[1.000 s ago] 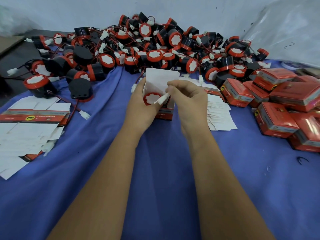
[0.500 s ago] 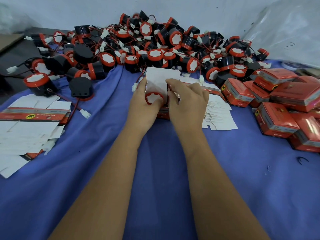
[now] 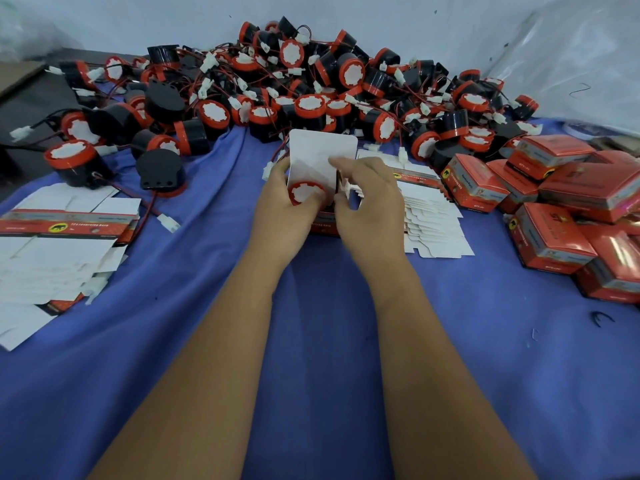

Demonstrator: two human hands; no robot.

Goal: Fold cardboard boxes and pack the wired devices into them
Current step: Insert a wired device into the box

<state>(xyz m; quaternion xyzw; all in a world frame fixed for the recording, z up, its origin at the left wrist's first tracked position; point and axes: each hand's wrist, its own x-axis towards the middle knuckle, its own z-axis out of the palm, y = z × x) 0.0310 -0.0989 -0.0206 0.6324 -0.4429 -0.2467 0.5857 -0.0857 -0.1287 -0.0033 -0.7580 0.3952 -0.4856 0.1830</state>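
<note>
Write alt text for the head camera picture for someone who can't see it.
Two bare hands, left hand and right hand, hold a small open box with a red and black wired device sitting in it, lid flap up, over a blue cloth. Behind lies a pile of devices; flat boxes left, closed red boxes right.

At our packing table, our left hand (image 3: 287,216) grips an open red box (image 3: 320,221) while our right hand (image 3: 372,206) curls round its right side, fingers at the raised white lid flap (image 3: 322,150). A red-rimmed wired device (image 3: 306,192) sits inside the box. Behind lies a heap of black-and-red devices (image 3: 311,88) with tangled wires on the blue cloth (image 3: 329,341). Flat box blanks (image 3: 59,251) lie to the left, more blanks (image 3: 433,223) just right of our hands, and closed red boxes (image 3: 571,209) are piled at far right.
</note>
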